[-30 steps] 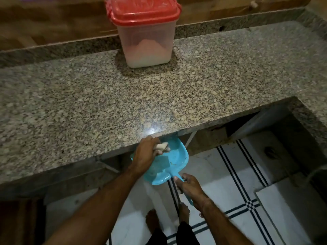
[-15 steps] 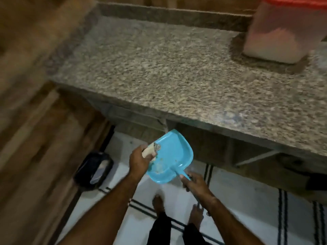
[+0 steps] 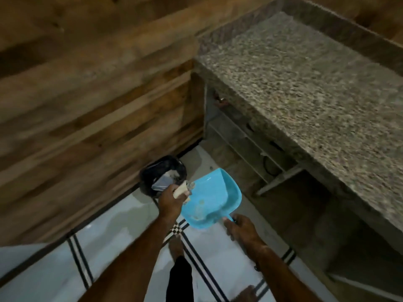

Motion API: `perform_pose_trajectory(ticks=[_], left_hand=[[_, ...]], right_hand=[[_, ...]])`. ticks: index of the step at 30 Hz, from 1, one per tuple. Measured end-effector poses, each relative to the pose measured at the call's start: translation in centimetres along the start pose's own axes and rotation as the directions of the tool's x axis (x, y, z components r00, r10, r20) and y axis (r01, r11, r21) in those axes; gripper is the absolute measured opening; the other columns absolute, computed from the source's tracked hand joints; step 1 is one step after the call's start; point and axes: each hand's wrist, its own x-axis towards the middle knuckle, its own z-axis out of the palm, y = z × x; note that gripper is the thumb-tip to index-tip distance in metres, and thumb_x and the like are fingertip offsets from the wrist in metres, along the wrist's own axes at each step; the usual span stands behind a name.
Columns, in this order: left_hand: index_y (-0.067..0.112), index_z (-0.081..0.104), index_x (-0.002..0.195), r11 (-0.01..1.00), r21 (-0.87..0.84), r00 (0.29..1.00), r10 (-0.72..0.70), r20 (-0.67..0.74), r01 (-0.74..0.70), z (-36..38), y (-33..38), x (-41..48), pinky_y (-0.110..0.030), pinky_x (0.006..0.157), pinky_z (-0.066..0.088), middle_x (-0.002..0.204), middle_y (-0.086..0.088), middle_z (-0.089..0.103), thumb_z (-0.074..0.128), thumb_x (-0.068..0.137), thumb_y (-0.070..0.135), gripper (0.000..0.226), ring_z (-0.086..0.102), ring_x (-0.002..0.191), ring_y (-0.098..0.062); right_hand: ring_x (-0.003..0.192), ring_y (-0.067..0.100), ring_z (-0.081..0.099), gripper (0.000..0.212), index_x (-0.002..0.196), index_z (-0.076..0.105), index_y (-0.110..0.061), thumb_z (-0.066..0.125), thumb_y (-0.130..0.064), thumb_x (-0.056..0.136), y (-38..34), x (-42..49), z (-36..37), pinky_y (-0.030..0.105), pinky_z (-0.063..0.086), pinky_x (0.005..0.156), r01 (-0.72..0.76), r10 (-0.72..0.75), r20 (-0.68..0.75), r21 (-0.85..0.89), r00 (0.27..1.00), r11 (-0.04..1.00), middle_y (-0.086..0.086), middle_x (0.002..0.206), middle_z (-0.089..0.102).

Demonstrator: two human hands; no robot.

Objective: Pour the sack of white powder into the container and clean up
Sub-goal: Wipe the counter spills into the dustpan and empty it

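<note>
Left grip [image 3: 170, 202]: pinching a pale cloth [image 3: 181, 190] at the dustpan [image 3: 214, 197] edge.
Right grip [image 3: 241, 228]: curled round the dustpan's handle [image 3: 228, 217].
Bin [image 3: 162, 171]: on the floor [image 3: 122, 225], just beyond.

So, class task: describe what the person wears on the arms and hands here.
The left forearm and right forearm are bare, no sleeves in view. Neither left hand nor right hand wears a glove. A thin dark band seems to circle the right wrist.

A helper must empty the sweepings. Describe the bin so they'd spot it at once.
Follow the wood-plank wall down to the white tiled floor, left of the granite counter. A small bin stands at its foot, just beyond the blue dustpan; it alone is black, with pale scraps inside.
</note>
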Motion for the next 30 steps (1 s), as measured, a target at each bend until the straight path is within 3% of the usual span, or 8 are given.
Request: perform_pose_trajectory(ticks=[5, 9, 12, 16, 21, 24, 26, 30], left_hand=[[0.007, 0.07, 0.113, 0.993, -0.045, 0.992, -0.111, -0.059, 0.109, -4.8, -4.6, 7.2, -0.036, 0.084, 0.055, 0.112, -0.013, 0.071, 0.083, 0.084, 0.021, 0.035, 0.067, 0.105, -0.033], [0.001, 0.066, 0.119, 0.982, -0.067, 0.979, -0.181, -0.089, 0.175, -7.0, -7.6, 13.2, -0.023, 0.071, 0.045, 0.111, -0.012, 0.068, 0.079, 0.089, 0.017, 0.037, 0.061, 0.096, -0.023], [0.006, 0.067, 0.109, 0.978, -0.073, 0.972, -0.202, -0.121, 0.195, -7.3, -10.4, 18.3, -0.01, 0.054, 0.038, 0.101, -0.007, 0.064, 0.078, 0.089, 0.017, 0.025, 0.061, 0.092, -0.024], [0.009, 0.069, 0.111, 0.964, -0.063, 0.947, -0.266, -0.182, 0.259, -6.6, -15.4, 24.9, -0.026, 0.072, 0.037, 0.105, -0.008, 0.068, 0.08, 0.087, 0.027, 0.032, 0.061, 0.094, -0.024], [0.008, 0.069, 0.115, 0.944, -0.077, 0.92, -0.33, -0.212, 0.321, -4.7, -20.1, 31.2, -0.024, 0.071, 0.036, 0.103, -0.005, 0.066, 0.078, 0.089, 0.029, 0.034, 0.057, 0.088, -0.018], [0.008, 0.069, 0.108, 0.932, -0.118, 0.903, -0.361, -0.233, 0.342, -3.9, -21.9, 33.8, -0.019, 0.052, 0.041, 0.101, -0.008, 0.069, 0.078, 0.089, 0.026, 0.027, 0.058, 0.076, -0.016], [0.008, 0.069, 0.107, 0.931, -0.114, 0.898, -0.364, -0.247, 0.346, -3.9, -22.4, 34.8, -0.011, 0.044, 0.036, 0.099, -0.006, 0.068, 0.078, 0.089, 0.026, 0.028, 0.057, 0.074, -0.015], [0.011, 0.07, 0.108, 0.921, -0.126, 0.884, -0.389, -0.26, 0.368, -3.9, -23.3, 36.1, -0.018, 0.052, 0.038, 0.099, -0.003, 0.067, 0.078, 0.089, 0.03, 0.028, 0.059, 0.084, -0.017]], right_hand=[[0.047, 0.011, 0.049, 0.033, 0.069, 0.058, -0.014, 0.073, -0.024, 0.097, -3.7, 6.0, 7.9, 0.019, 0.04, 0.045, -0.048, 0.052, 0.042, -0.097, 0.998, 0.994, -0.001, 0.053, 0.057], [0.043, 0.006, 0.051, 0.024, 0.079, 0.064, -0.012, 0.072, -0.026, 0.097, -6.1, 12.2, 14.3, 0.023, 0.043, 0.047, -0.071, 0.087, 0.076, -0.187, 0.993, 0.98, 0.003, 0.061, 0.059], [0.063, 0.02, 0.063, 0.031, 0.08, 0.066, -0.012, 0.068, -0.038, 0.097, -6.8, 18.3, 18.6, 0.036, 0.054, 0.066, -0.044, 0.08, 0.099, -0.324, 0.992, 0.945, 0.008, 0.071, 0.066], [0.095, 0.032, 0.075, 0.044, 0.106, 0.071, -0.003, 0.061, -0.044, 0.097, -6.5, 27.7, 23.8, 0.045, 0.062, 0.09, -0.047, 0.137, 0.13, -0.537, 0.982, 0.842, 0.017, 0.102, 0.077], [0.077, 0.026, 0.06, 0.036, 0.125, 0.064, 0.005, 0.061, -0.019, 0.098, -8.5, 37.0, 30.3, 0.037, 0.055, 0.072, -0.059, 0.166, 0.161, -0.522, 0.973, 0.851, 0.014, 0.091, 0.065], [0.071, 0.021, 0.055, 0.041, 0.139, 0.056, 0.008, 0.056, -0.011, 0.102, -9.7, 40.4, 32.2, 0.031, 0.054, 0.069, -0.082, 0.242, 0.228, -0.545, 0.943, 0.834, 0.007, 0.083, 0.055], [0.063, 0.014, 0.048, 0.041, 0.14, 0.054, 0.009, 0.054, -0.007, 0.102, -9.8, 41.7, 32.9, 0.024, 0.046, 0.059, -0.088, 0.271, 0.235, -0.583, 0.934, 0.808, 0.002, 0.076, 0.048], [0.058, 0.017, 0.049, 0.032, 0.13, 0.058, 0.006, 0.05, -0.003, 0.101, -8.6, 42.8, 34.0, 0.026, 0.038, 0.051, -0.14, 0.33, 0.221, -0.597, 0.918, 0.79, 0.011, 0.073, 0.053]])
